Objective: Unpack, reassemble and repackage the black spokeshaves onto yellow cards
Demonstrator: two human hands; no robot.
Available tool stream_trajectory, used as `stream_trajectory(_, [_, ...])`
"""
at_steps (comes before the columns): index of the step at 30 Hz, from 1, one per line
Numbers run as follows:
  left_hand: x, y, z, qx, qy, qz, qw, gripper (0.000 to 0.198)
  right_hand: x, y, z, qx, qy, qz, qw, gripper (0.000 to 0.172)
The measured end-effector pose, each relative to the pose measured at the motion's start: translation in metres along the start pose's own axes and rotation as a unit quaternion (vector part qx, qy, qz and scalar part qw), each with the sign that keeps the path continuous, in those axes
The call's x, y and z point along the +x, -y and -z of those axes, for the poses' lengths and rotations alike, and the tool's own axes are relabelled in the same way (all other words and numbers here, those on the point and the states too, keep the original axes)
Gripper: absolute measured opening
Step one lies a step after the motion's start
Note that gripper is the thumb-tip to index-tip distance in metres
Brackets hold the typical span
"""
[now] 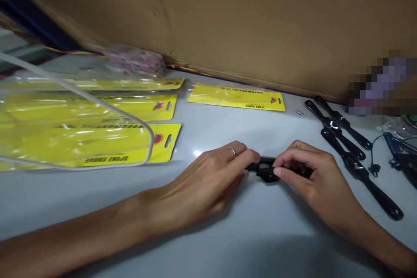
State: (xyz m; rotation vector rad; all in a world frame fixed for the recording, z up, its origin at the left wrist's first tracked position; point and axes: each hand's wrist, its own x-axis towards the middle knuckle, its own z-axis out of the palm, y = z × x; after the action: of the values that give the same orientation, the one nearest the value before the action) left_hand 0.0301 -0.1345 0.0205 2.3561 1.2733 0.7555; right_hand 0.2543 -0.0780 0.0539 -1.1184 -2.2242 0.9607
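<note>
Closed around the left end of a black spokeshave (267, 175) with the left hand (211, 173); pinching just right of its middle with the right hand (309, 178). Lying between both, touching each, long axis left to right; farther right, loose spokeshaves (379, 193).

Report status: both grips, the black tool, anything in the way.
Left grip on one end of black tool. Right grip pinching it beside its middle. Similar tools to the right, seemingly not in the way.

Packages (94, 143) left of loose spokeshaves (361, 173), cardboard (244, 21) behind
</note>
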Motion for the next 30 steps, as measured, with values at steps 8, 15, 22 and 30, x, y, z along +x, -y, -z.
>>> stream_trajectory(8, [-0.004, 0.009, -0.004, -0.014, -0.021, -0.043, 0.999, 0.062, -0.002, -0.006, -0.002, -0.069, 0.007, 0.006, 0.998, 0.016])
stream_trajectory(15, [-0.008, 0.013, -0.007, 0.012, -0.01, -0.047, 0.999, 0.079, -0.003, -0.008, -0.004, -0.092, 0.008, 0.029, 0.995, 0.015])
stream_trajectory(22, [-0.007, 0.013, -0.008, 0.019, -0.015, -0.043, 0.999, 0.083, 0.004, -0.011, 0.009, -0.121, -0.029, 0.048, 0.991, 0.015])
stream_trajectory(30, [0.0, 0.01, -0.01, 0.031, -0.018, -0.053, 0.998, 0.078, 0.061, -0.053, 0.049, -0.407, -0.063, -0.002, 0.911, 0.019])
